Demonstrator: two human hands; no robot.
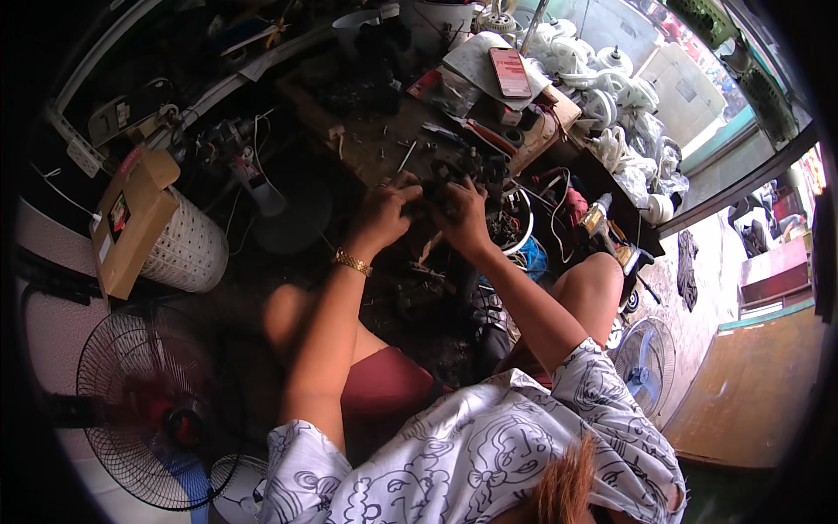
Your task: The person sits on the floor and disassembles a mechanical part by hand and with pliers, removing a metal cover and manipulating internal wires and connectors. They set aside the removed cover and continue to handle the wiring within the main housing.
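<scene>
**Left hand (pixel 384 212) and right hand (pixel 463 217) meet around one dark part (pixel 445 173)**

Both hands have curled fingers; shadow hides their grip, so I cannot tell whether either clasps the dark part, which sits between them at the near edge of a grimy wooden bench (pixel 371 147). One slim metal rod (pixel 407 157) lies just beyond the left hand. Far right, one flat, glossy phone (pixel 510 72) rests on papers, near a heap of round white plastic pieces (pixel 602 83), too overlapped to count. One yellow drill (pixel 597 224) lies right. Left, one cardboard box (pixel 140 223) leans against one perforated white drum (pixel 188 244); nearer is one round wire-caged fan (pixel 113 384).
</scene>
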